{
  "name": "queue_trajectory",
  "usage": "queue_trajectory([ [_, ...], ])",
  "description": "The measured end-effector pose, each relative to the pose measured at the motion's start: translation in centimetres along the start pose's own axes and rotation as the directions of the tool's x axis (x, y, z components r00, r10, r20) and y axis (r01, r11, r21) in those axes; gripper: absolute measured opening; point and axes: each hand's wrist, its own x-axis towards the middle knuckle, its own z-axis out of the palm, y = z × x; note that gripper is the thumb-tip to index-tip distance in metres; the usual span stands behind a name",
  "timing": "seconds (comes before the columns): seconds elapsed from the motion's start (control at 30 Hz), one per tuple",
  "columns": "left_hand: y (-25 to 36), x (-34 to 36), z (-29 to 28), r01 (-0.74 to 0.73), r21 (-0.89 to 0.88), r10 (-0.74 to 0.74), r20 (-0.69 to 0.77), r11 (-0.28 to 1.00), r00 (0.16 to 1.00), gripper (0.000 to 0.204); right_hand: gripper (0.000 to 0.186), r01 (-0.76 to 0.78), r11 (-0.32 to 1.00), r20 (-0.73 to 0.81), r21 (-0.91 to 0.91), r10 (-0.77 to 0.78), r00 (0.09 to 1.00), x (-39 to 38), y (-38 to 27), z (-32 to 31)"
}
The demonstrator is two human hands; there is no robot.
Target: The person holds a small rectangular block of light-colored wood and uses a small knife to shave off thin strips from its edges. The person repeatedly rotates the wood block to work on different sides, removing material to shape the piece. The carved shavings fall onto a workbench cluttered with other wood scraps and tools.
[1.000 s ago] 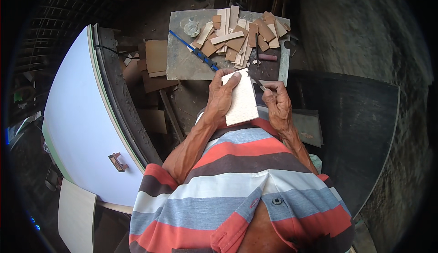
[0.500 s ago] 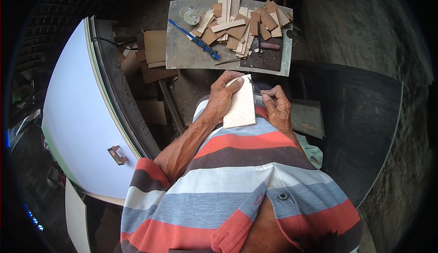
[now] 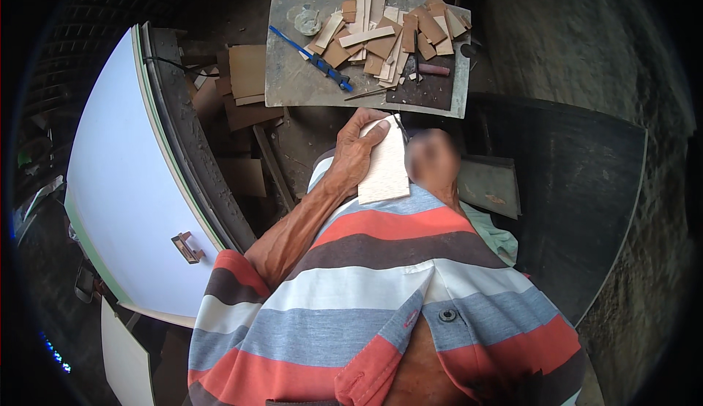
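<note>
A pale rectangular piece of thin wood board point(image 3: 384, 168) stands out over my lap, its long sides running roughly up and down. My left hand point(image 3: 356, 150) grips it from the left, thumb flat on its face near the top and fingers behind. At the board's upper right edge shows a thin dark tool point(image 3: 401, 123), its tip near the corner. My right hand point(image 3: 433, 158) is beside the board at the right, closed around the tool's lower end; its fingers are blurred. What kind of tool it is cannot be made out.
Ahead lies a grey work board point(image 3: 293, 76) bearing a pile of wood strips point(image 3: 373, 36), a blue bar-like tool point(image 3: 311, 58), a hammer point(image 3: 432, 70) and a whitish dish point(image 3: 307, 22). A white panel point(image 3: 139, 186) stands at left, a dark panel point(image 3: 571, 186) at right.
The view has shifted slightly. My right hand, seen clearly earlier pinching the thin dark tool, is now blurred and a little higher. My left hand keeps its grip on the wood board.
</note>
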Motion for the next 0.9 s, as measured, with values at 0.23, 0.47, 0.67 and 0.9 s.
queue_trajectory([
  [0.23, 0.3, -0.2, -0.1, -0.049, 0.072, 0.050, -0.013, 0.996, 0.999, 0.017, 0.007, -0.022, 0.997, -0.032, 0.069, 0.025, 0.999, 0.3, 0.0, 1.0],
  [0.47, 0.4, 0.0, -0.4, 0.061, -0.097, -0.066, -0.044, 0.993, 0.997, 0.018, 0.011, -0.333, 0.862, 0.144, 0.382, 0.301, 0.943, 0.4, -2.0, -0.5],
  [0.67, 0.7, -0.1, -0.2, 0.082, -0.103, -0.082, 0.000, 0.991, 0.997, 0.018, 0.015, -0.176, 0.978, -0.023, 0.111, 0.180, 0.983, -0.3, -1.6, -1.0],
  [0.9, 0.2, 0.1, -0.2, 0.080, -0.089, -0.080, 0.002, 0.993, 0.997, 0.017, 0.014, -0.012, 1.000, -0.025, 0.006, 0.012, 1.000, -0.2, -0.2, -0.7],
])
